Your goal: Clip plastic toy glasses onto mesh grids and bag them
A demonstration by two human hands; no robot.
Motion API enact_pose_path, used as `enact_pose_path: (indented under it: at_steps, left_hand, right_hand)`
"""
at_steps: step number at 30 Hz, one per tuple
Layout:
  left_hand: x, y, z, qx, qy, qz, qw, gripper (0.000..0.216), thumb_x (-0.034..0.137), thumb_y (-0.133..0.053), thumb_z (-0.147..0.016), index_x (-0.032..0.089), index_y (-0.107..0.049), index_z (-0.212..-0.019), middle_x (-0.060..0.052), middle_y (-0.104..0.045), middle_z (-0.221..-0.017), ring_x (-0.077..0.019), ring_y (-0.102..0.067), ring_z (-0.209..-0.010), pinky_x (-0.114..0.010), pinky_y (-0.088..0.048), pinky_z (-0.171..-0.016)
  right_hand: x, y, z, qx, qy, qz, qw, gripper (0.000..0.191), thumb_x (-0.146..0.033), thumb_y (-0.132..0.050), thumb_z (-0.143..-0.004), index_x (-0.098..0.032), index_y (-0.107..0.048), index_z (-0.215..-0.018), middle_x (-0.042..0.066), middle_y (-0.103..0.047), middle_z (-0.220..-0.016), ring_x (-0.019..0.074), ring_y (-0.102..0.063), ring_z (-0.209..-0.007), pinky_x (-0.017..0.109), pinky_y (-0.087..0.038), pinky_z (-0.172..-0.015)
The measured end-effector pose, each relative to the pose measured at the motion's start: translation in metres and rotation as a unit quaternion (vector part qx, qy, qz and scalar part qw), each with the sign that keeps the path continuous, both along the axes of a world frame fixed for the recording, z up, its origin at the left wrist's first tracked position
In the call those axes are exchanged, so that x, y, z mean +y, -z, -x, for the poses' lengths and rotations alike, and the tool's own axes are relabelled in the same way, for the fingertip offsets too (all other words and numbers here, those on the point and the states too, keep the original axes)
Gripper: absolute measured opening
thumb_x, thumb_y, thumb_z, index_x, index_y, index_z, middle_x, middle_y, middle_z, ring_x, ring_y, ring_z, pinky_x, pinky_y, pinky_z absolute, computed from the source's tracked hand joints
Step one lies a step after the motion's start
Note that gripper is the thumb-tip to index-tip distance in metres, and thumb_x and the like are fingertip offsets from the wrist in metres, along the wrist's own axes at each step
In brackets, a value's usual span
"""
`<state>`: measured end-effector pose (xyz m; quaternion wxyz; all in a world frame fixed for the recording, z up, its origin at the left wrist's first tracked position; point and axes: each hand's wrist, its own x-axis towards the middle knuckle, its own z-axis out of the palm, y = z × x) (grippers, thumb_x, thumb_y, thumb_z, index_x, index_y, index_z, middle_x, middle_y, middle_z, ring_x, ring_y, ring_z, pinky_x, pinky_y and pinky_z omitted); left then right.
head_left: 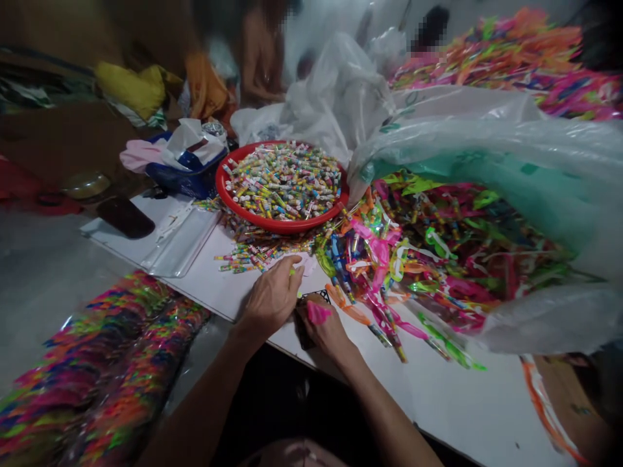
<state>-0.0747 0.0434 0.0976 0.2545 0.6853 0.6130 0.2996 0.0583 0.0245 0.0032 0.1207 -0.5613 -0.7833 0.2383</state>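
My left hand (273, 292) is over the white tabletop, its thumb and fingers drawn together. A small yellow-green bit shows at its fingertips, too small to name. Close beside it on the right, my right hand (324, 327) is curled, with a bright pink plastic piece (318, 312) showing at its fingers. Under the right hand lies a dark flat piece with a patterned edge (322, 296), mostly covered. Just beyond my hands is a loose pile of small printed tubes (246, 256). Colourful plastic toys with tubes attached (377, 259) lie to the right.
A red basin (282, 225) full of printed tubes stands behind my hands. A large plastic bag (487, 143) holding more toys opens at the right. Left are a blue basket (185, 178), clear bags (182, 250) and packed colourful bundles (111, 363). Another person (263, 58) sits behind.
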Motion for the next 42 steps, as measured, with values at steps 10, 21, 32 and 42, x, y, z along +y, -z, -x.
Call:
enact_pose_path:
  at_steps: [10, 21, 32, 42]
  left_hand:
    - [-0.002, 0.004, -0.014, -0.171, -0.067, -0.038, 0.982, 0.036, 0.02, -0.042, -0.083, 0.014, -0.057, -0.115, -0.01, -0.065, -0.11, -0.0209, -0.058, -0.106, -0.039, -0.044, -0.097]
    - [-0.013, 0.0, 0.012, -0.102, -0.075, -0.018, 0.992, 0.044, 0.026, -0.036, -0.082, 0.013, -0.057, -0.118, -0.01, -0.067, -0.102, -0.0217, -0.064, -0.087, -0.041, -0.051, -0.082]
    - [-0.012, 0.002, 0.014, -0.153, -0.11, -0.013, 0.982, 0.056, 0.043, -0.055, -0.078, 0.015, -0.051, -0.127, -0.012, -0.063, -0.115, -0.0258, -0.057, -0.111, -0.041, -0.046, -0.094]
    - [-0.029, 0.071, 0.056, -0.264, -0.156, 0.038, 0.951, 0.045, 0.046, -0.047, -0.083, 0.015, -0.058, -0.113, -0.012, -0.064, -0.111, -0.0253, -0.062, -0.103, -0.04, -0.052, -0.087]
  right_hand:
    - [0.011, -0.014, 0.001, -0.06, -0.064, 0.047, 0.995, 0.02, -0.023, -0.05, -0.088, -0.012, -0.058, -0.103, 0.01, -0.066, -0.097, 0.0194, -0.061, -0.09, 0.026, -0.043, -0.072]
    - [0.137, -0.078, -0.049, -0.259, -0.07, -0.239, 0.933, 0.025, -0.007, -0.041, -0.088, -0.011, -0.064, -0.097, 0.016, -0.059, -0.11, 0.0237, -0.052, -0.101, 0.036, -0.045, -0.082]
    - [0.134, -0.035, -0.039, -0.277, -0.061, -0.302, 0.91, 0.022, -0.007, -0.047, -0.087, -0.014, -0.065, -0.097, 0.014, -0.059, -0.116, 0.0243, -0.052, -0.1, 0.04, -0.044, -0.08]
    - [0.012, -0.051, -0.062, -0.177, -0.271, -0.24, 0.915, 0.026, -0.014, -0.034, -0.096, -0.017, -0.06, -0.1, 0.007, -0.059, -0.096, 0.017, -0.054, -0.085, 0.03, -0.044, -0.076]
